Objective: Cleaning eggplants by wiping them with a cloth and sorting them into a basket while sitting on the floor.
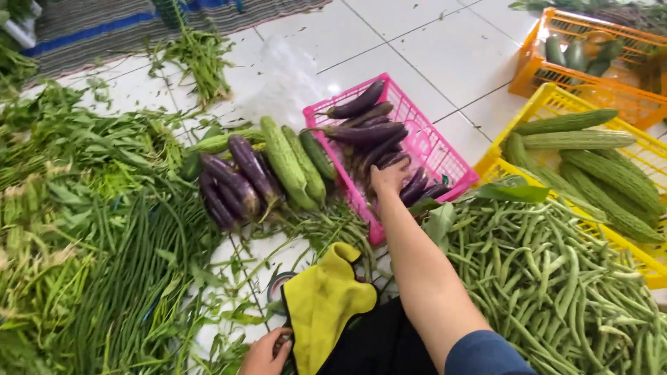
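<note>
My right hand (pixel 389 178) reaches forward into a pink plastic basket (pixel 445 149) and rests on the long purple eggplants (pixel 363 132) stacked inside it; whether its fingers close around one is hidden. My left hand (pixel 265 353) is low at the bottom edge, gripping the corner of a yellow cloth (pixel 321 304) that lies over dark fabric. A loose bunch of purple eggplants (pixel 233 182) and several ridged green gourds (pixel 288 164) lie on the white tiled floor just left of the basket.
A heap of green beans (pixel 556 278) fills the lower right. A yellow crate (pixel 646 149) holds ridged gourds, an orange crate (pixel 590 73) stands behind it. Long beans and leafy greens (pixel 83 229) cover the left. A striped mat (pixel 104 28) lies at the back.
</note>
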